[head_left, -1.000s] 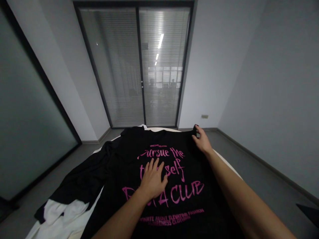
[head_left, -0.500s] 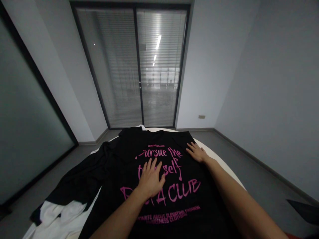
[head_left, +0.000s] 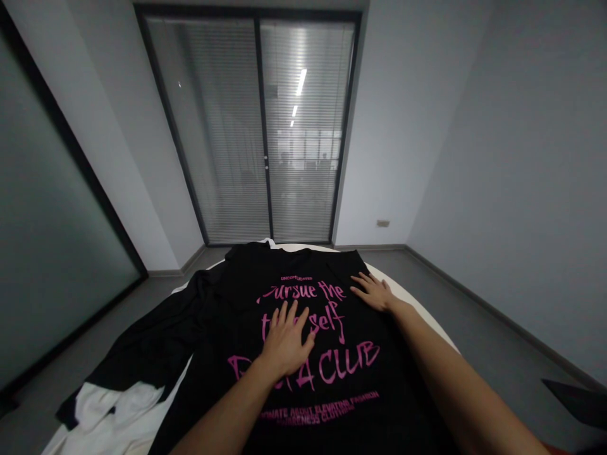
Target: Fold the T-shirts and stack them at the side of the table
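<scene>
A black T-shirt point(head_left: 222, 316) with pink lettering lies spread flat on a round white table point(head_left: 412, 296). My left hand point(head_left: 286, 342) rests flat on the middle of the print, fingers apart. My right hand point(head_left: 374, 292) lies palm down on the shirt's far right part, near its edge, fingers spread and holding nothing. One sleeve trails off to the left.
A black and white garment point(head_left: 111, 404) is bunched at the table's near left. Glass doors with blinds point(head_left: 270, 133) stand behind the table. Grey walls close in on both sides, with grey floor point(head_left: 478, 316) around the table.
My right hand let go of the shirt's far right corner, moved nearer and now lies flat on the fabric. The left hand stayed in place.
</scene>
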A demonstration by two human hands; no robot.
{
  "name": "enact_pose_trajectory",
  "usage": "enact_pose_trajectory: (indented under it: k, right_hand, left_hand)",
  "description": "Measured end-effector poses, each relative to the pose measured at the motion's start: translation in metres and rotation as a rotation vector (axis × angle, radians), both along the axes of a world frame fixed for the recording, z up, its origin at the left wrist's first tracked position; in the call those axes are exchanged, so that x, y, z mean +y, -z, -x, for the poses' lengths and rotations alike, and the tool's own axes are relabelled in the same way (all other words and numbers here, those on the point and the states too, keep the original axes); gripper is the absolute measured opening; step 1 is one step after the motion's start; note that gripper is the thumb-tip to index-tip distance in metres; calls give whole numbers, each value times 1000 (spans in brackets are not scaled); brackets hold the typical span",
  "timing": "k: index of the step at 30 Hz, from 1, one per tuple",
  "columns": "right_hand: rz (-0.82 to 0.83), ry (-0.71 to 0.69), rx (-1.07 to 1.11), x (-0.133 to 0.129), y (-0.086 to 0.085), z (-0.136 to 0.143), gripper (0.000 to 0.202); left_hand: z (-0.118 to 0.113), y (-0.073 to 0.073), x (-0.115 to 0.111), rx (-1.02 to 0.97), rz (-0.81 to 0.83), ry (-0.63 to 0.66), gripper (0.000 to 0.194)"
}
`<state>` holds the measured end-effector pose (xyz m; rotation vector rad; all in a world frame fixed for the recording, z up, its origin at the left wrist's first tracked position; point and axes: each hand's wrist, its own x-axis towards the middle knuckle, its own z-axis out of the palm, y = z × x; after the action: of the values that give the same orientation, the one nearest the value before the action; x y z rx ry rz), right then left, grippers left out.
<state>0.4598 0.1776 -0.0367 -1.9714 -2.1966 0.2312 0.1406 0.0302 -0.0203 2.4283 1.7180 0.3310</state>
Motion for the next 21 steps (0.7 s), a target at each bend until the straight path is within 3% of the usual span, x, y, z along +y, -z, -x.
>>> enact_pose_trajectory:
  k: [2, 6, 8, 13, 18, 21]
  right_hand:
    - [-54, 59, 24, 0, -1, 0, 62]
    - [-142, 365, 34, 3, -5, -10, 57]
    - [-136, 445, 32, 4, -7, -16, 49]
    - [-90, 437, 80, 3, -8, -24, 32]
    - [-94, 455, 139, 4, -12, -22, 40]
    - [-100, 431, 164, 3, -13, -21, 43]
  left_hand:
    - [0, -1, 1, -5, 17, 4, 65]
    - [1, -4, 2, -11, 49, 2, 66]
    - [1, -5, 3, -8, 63, 3, 66]
    - [2, -10, 9, 24, 137, 21, 69]
    - [1, -11, 14, 44, 174, 39, 71]
    - [-2, -7, 8, 32, 72, 9, 67]
